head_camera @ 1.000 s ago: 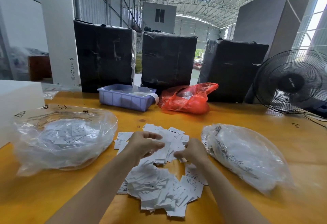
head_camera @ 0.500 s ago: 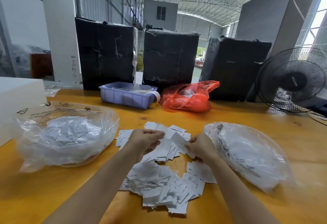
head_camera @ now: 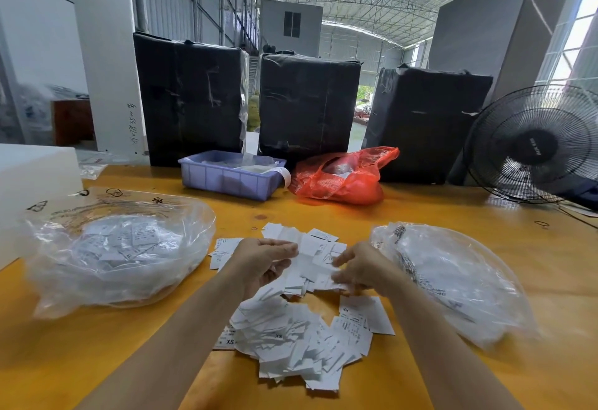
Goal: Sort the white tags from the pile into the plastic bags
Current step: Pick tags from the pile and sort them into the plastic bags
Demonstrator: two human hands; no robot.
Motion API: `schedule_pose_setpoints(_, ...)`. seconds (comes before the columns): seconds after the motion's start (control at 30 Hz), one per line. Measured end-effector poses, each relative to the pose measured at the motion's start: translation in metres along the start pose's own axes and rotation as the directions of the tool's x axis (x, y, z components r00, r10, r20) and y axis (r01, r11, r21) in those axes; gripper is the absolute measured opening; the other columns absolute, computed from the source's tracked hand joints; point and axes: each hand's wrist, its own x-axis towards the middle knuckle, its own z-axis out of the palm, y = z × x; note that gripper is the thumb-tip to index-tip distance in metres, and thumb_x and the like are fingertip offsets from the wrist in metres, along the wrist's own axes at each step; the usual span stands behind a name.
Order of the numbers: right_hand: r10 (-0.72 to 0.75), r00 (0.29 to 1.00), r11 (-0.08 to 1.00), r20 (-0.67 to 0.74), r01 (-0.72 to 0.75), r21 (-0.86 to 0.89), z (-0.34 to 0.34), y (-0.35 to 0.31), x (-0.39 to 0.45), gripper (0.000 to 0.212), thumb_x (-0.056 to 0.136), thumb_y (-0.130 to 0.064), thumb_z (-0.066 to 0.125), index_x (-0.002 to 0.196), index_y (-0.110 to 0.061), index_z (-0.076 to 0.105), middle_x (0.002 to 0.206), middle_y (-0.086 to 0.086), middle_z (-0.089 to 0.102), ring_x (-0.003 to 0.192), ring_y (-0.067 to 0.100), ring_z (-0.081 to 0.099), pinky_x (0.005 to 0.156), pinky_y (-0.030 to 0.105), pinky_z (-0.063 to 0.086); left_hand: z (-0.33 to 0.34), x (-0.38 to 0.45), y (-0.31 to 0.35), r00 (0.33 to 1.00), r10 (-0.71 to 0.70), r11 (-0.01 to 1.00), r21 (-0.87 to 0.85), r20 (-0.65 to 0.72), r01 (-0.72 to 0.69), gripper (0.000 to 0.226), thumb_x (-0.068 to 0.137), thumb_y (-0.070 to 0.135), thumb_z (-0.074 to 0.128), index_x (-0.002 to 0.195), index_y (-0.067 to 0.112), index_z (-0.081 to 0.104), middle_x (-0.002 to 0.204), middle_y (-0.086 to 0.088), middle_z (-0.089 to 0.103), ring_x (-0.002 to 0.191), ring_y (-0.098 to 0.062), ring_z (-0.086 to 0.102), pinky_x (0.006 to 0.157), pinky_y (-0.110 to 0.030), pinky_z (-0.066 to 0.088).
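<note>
Since the earlier frames: right hand (head_camera: 359, 272) shifted back in over the far part of the pile (head_camera: 301, 332), fingertips now down on a tag; left hand (head_camera: 263, 262) barely moved, tags fanned out a bit more between the two hands.

Tags: thin paper, near weightless, floppy, slick against each other. Easy to grab two at once, easy to blow off with the fan (head_camera: 537, 144) nearby if running. Best pinched at one edge, one at a time, peeled off the stack.

Left fingers curled, pinching a small bunch of tags. Right thumb and fingers narrow, pinching a tag at its edge.

Pile on the table (head_camera: 64, 361) between left bag (head_camera: 119, 248) and right bag (head_camera: 453, 277), both already part-filled. Plenty left in the pile, so sorting probably mid-way.

Behind: blue bin (head_camera: 226, 178), red bag (head_camera: 343, 176), three black-wrapped bales.
</note>
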Motion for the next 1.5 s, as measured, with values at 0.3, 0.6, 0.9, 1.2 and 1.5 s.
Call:
schedule_pose_setpoints(0.3, -0.295, 0.945, 0.942, -0.138, 0.312, 0.121, -0.026, -0.020, -0.012, 0.015, 0.076, -0.006, 0.076, 0.091, -0.008, 0.072, 0.076, 0.002, 0.066, 0.069, 0.010, 0.062, 0.050, 0.012, 0.046, 0.001, 0.000, -0.003, 0.999, 0.021, 0.995, 0.097, -0.040, -0.017, 0.008, 0.077, 0.004, 0.075, 0.082, 0.010, 0.072, 0.070, -0.003, 0.070, 0.055, -0.011, 0.053, 0.042, -0.015, 0.040)
schedule_pose_setpoints(0.6, -0.559, 0.738, 0.760, -0.378, 0.638, 0.121, -0.021, -0.041, -0.025, 0.003, 0.081, -0.006, 0.071, 0.078, -0.008, 0.072, 0.074, -0.006, 0.065, 0.070, 0.004, 0.061, 0.054, 0.009, 0.047, 0.004, -0.002, 0.001, 1.000, 0.012, 0.991, 0.131, -0.028, -0.008, 0.006, 0.073, 0.007, 0.078, 0.076, 0.009, 0.073, 0.058, 0.001, 0.067, 0.062, -0.013, 0.057, 0.046, -0.017, 0.044)
schedule_pose_setpoints(0.9, -0.574, 0.711, 0.766, -0.407, 0.642, 0.042, -0.014, -0.036, -0.020, 0.006, 0.082, -0.007, 0.071, 0.087, -0.005, 0.072, 0.079, -0.004, 0.065, 0.074, 0.005, 0.061, 0.059, 0.011, 0.050, 0.004, -0.004, 0.003, 0.998, -0.041, 0.993, 0.117, 0.047, 0.035, 0.007, 0.070, 0.005, 0.080, 0.074, 0.008, 0.076, 0.067, -0.003, 0.071, 0.056, -0.011, 0.058, 0.044, -0.017, 0.043)
schedule_pose_setpoints(1.2, -0.588, 0.698, 0.766, -0.409, 0.642, -0.006, -0.012, -0.037, -0.021, 0.007, 0.082, -0.006, 0.071, 0.087, -0.003, 0.072, 0.083, 0.001, 0.066, 0.079, 0.010, 0.062, 0.068, 0.024, 0.056, 0.003, -0.003, 0.003, 0.995, -0.041, 0.990, 0.141, 0.088, 0.028, 0.006, 0.070, 0.006, 0.080, 0.067, 0.010, 0.077, 0.070, -0.003, 0.072, 0.055, -0.010, 0.059, 0.044, -0.017, 0.042)
schedule_pose_setpoints(1.5, -0.607, 0.677, 0.754, -0.416, 0.656, -0.033, -0.013, -0.036, -0.021, 0.007, 0.082, -0.006, 0.070, 0.088, -0.003, 0.072, 0.078, -0.005, 0.063, 0.073, 0.003, 0.060, 0.065, 0.014, 0.051, 0.004, -0.006, 0.005, 0.993, -0.037, 0.988, 0.151, 0.109, 0.020, 0.007, 0.071, 0.005, 0.078, 0.076, 0.010, 0.077, 0.082, -0.007, 0.073, 0.060, -0.013, 0.059, 0.047, -0.017, 0.042)
